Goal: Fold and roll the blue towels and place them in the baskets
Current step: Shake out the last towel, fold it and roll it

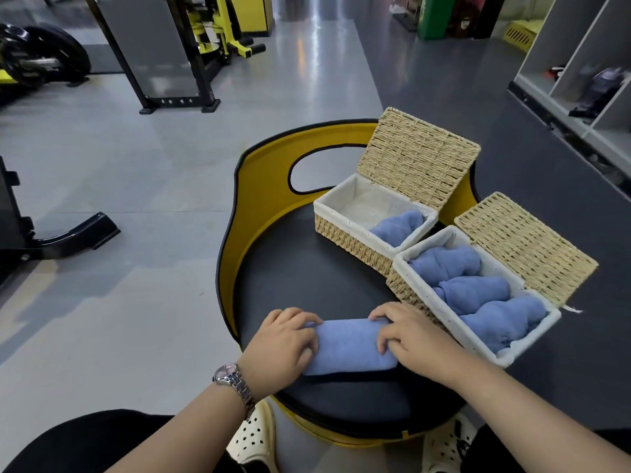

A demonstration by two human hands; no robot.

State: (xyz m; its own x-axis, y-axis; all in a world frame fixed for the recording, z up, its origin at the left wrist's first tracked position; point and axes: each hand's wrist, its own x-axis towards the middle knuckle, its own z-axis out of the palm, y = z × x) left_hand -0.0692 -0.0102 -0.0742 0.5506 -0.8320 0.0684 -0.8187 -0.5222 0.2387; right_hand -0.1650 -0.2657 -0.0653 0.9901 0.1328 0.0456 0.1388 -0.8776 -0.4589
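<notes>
The fingers of the left hand [285, 339] are curling over the left end of a blue towel [348, 349], fingertips pressing into the cloth close together. The fingers of the right hand [415, 339] are doing the same at the right end, bent at the knuckles and gripping the fabric; whether the thumbs are tucked beneath the roll I cannot tell, since the hands are covering them. The towel is lying as a thick, partly rolled bundle between the two hands, crosswise on the near part of a round black seat [307, 278] with a yellow backrest [259, 155].

A silver wristwatch [232, 380] is sitting on the left wrist.

Just beside the right hand, the near basket [403, 285], woven with a white liner and its lid standing open, is holding three rolled blue towels [471, 288] side by side. The far basket [338, 233], touching the near one at a corner, is also open and is holding one rolled towel [399, 227] at its right end.

Beyond the seat, gym equipment [205, 46] is standing on a grey floor, and shelving [580, 63] is running along the right.
</notes>
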